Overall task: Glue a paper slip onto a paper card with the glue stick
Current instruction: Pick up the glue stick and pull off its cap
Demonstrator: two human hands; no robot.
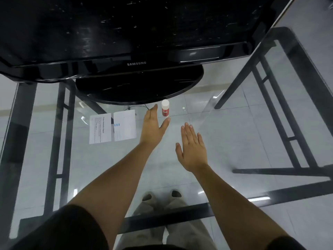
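On the glass table point(234, 134), under a black monitor point(126, 33), two paper sheets point(112, 128) lie flat, long sides running away from the person. Right hand point(193, 150) hovers flat, empty; left hand point(153, 127) reaches forward, fingers spread, beside the upright glue stick point(165, 108), cap up.

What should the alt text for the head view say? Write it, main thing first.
A person's left hand reaches, open, toward an upright, capped glue stick on a glass table; the open right hand hovers nearby. Two printed papers lie side by side, left of the hands, before a black monitor.
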